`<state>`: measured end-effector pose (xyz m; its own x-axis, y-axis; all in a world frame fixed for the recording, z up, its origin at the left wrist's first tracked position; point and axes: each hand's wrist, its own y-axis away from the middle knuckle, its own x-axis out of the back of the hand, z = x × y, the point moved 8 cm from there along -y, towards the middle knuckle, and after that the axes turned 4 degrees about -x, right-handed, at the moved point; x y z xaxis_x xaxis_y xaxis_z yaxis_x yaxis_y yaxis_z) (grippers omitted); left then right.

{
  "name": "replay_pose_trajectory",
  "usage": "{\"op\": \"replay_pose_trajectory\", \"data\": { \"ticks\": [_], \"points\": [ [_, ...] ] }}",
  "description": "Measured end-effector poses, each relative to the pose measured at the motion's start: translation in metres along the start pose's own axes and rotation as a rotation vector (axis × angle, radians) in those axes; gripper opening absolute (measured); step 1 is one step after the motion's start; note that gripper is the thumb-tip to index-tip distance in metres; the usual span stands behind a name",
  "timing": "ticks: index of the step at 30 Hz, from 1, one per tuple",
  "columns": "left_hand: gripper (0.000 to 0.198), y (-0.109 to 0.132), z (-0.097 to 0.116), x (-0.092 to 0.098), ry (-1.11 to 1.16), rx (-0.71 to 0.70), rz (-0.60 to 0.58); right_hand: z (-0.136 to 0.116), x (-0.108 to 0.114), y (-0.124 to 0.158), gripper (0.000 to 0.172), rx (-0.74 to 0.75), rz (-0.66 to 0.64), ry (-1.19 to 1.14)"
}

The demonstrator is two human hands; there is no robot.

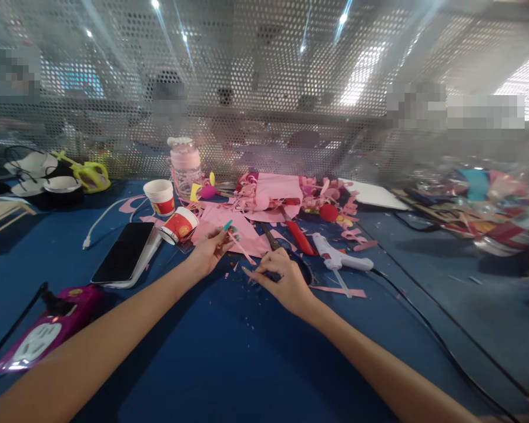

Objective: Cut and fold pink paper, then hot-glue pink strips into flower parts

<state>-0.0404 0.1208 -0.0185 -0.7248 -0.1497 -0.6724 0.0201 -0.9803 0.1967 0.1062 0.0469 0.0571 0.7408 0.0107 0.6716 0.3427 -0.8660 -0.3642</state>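
Note:
My left hand is closed in a pinch above the pink paper sheets. Between its fingers is a narrow pink paper strip, slanting down toward my other hand; a small teal piece shows at the fingertips. My right hand is low over the blue table, thumb and fingers drawn together; whatever they pinch is too small to make out. Partly hidden behind that hand lie dark-handled scissors. Tiny paper scraps dot the table below the hands. Pink paper lies just beyond them.
Rightward are a red-handled tool and a white glue gun with its cord. A paper cup stands left, another lies tipped. Nearby are a phone, a purple power strip and a pink-lidded bottle. Perforated metal panel behind.

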Motion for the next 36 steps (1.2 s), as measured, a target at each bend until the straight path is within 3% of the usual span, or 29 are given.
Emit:
{"op": "replay_pose_trajectory", "data": {
  "ticks": [5, 11, 15, 20, 25, 28, 32, 36],
  "points": [
    [0.017, 0.001, 0.0, 0.001, 0.02, 0.015, 0.036, -0.005, 0.002, 0.0, 0.02, 0.069, -0.005, 0.099],
    [0.018, 0.002, 0.0, -0.002, 0.018, 0.01, -0.008, -0.006, 0.002, 0.0, 0.044, 0.0, 0.044, 0.095],
    [0.02, 0.002, -0.002, -0.002, 0.026, 0.015, 0.005, -0.005, -0.005, 0.001, 0.022, -0.043, -0.025, -0.004],
    [0.021, 0.004, 0.0, -0.002, 0.068, 0.025, 0.048, 0.002, -0.003, 0.001, 0.017, -0.04, -0.014, -0.046],
    [0.024, 0.006, 0.004, -0.001, 0.158, 0.067, 0.092, 0.012, 0.015, -0.004, 0.02, 0.015, 0.049, 0.097],
    [0.026, 0.006, 0.006, 0.0, 0.197, 0.08, 0.097, 0.028, 0.039, -0.009, 0.031, -0.03, 0.186, 0.213],
    [0.02, 0.004, 0.002, -0.001, 0.129, 0.085, 0.018, 0.046, 0.068, -0.009, 0.043, -0.116, 0.361, 0.349],
    [0.008, 0.002, -0.003, -0.001, -0.011, 0.053, -0.036, 0.042, 0.06, -0.008, 0.046, -0.046, 0.311, 0.382]
  ]
}}
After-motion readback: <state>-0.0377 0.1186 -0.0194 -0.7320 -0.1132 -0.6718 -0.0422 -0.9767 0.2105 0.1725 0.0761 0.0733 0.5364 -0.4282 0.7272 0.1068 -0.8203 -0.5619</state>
